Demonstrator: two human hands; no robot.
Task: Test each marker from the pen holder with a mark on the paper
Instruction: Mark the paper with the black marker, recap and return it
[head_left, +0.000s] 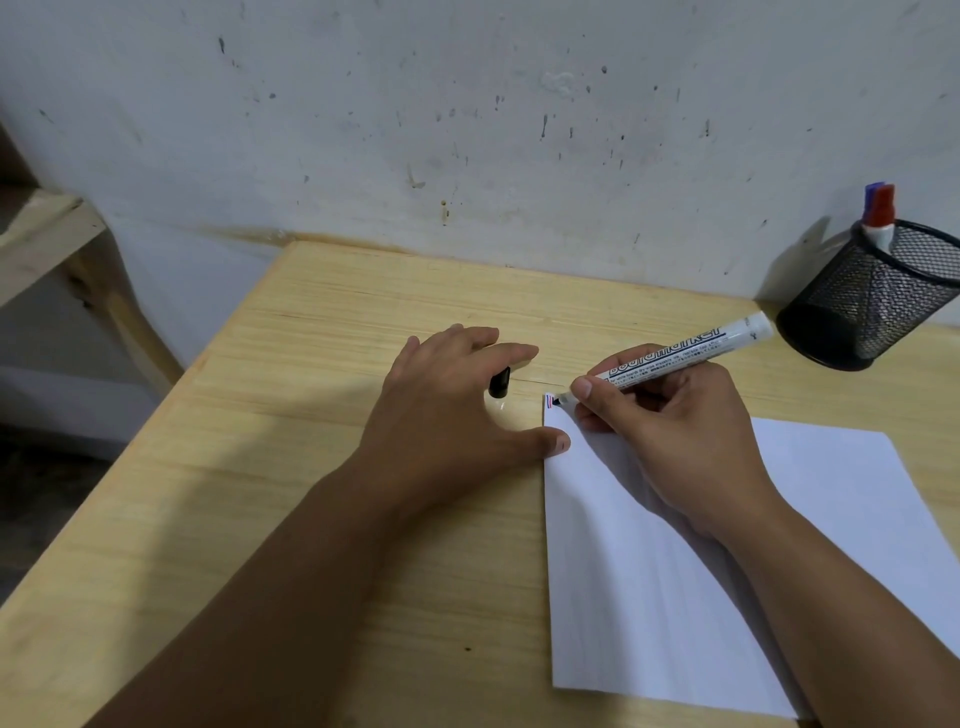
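Observation:
My right hand (670, 431) grips a white board marker (691, 348) with its black tip touching the far left corner of the white paper (649, 597), beside short red and blue marks (549, 401). My left hand (452, 410) rests on the table with its thumb pressing the paper's left edge, and a black marker cap (500, 383) sticks out between its fingers. A black mesh pen holder (878, 296) stands at the far right with two capped markers, red (882, 208) and blue (872, 192), in it.
The light wooden table (291, 467) stands against a stained white wall (467, 130). The table's left edge drops to the floor, where a wooden frame (57, 244) stands at the far left.

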